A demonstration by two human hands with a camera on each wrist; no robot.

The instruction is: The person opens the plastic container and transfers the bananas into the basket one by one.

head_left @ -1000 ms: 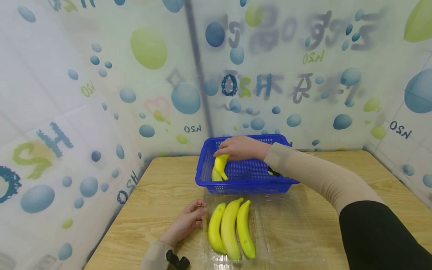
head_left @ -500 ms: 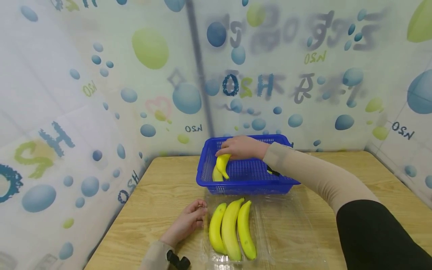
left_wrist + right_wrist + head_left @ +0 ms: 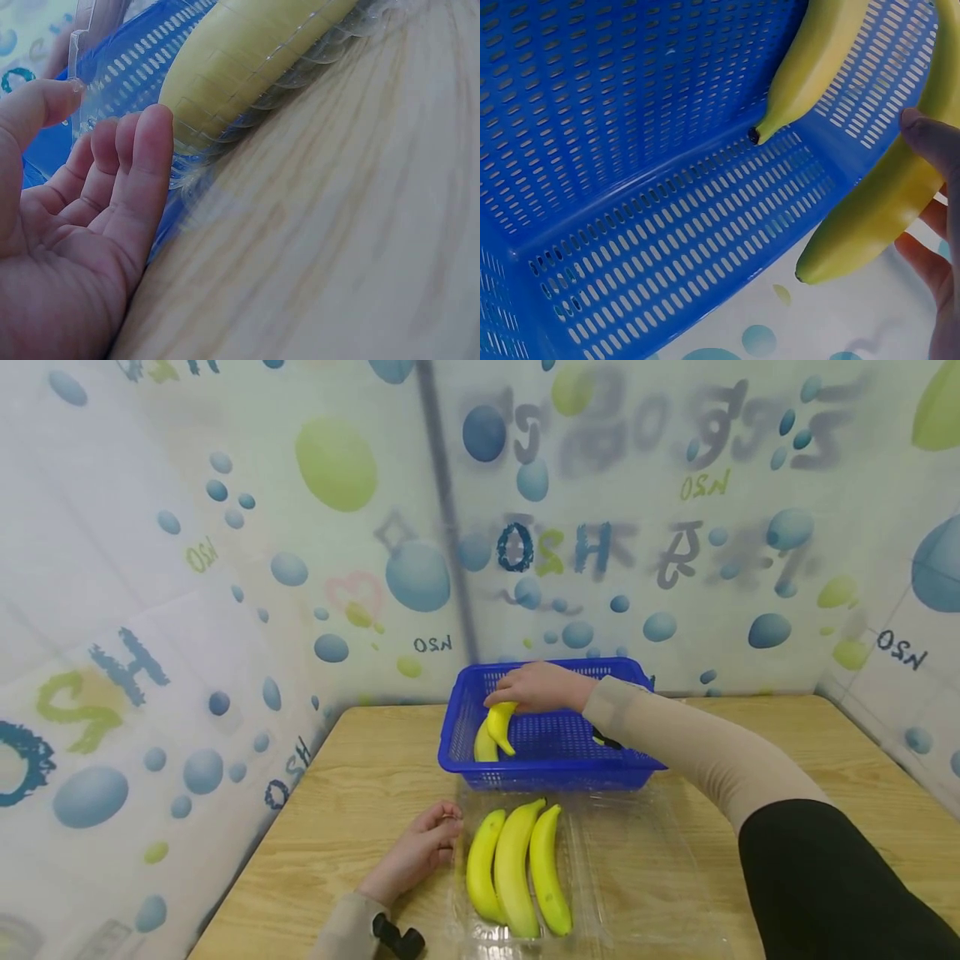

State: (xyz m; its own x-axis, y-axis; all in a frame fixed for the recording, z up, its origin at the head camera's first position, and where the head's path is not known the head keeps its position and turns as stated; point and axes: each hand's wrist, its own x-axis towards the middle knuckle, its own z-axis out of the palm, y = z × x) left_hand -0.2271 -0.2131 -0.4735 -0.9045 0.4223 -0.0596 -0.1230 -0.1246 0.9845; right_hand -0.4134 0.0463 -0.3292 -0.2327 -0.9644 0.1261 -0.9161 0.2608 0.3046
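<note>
My right hand (image 3: 542, 687) reaches into the blue perforated basket (image 3: 555, 774) and grips a yellow banana (image 3: 501, 728) near its upper end. In the right wrist view the thumb lies along one side of this banana (image 3: 870, 214), with fingers on the other. A second banana (image 3: 810, 71) lies against the basket's end wall. Three bananas (image 3: 514, 870) lie side by side in a clear plastic clamshell box (image 3: 588, 902). Beside that box's left edge rests my left hand (image 3: 418, 853), fingers loosely bent, with thumb and fingertips right at the plastic wall in the left wrist view.
The clamshell's transparent lid (image 3: 652, 868) lies unfolded to the right on the wooden table (image 3: 360, 760). The basket stands directly behind the box, close to the patterned wall covering (image 3: 360, 552). Wrist-worn cameras sit on both wrists.
My right hand shifts slightly right inside the basket with the gripped banana, showing more of the banana behind it. The left hand stays beside the box. The head view drifts a little.
</note>
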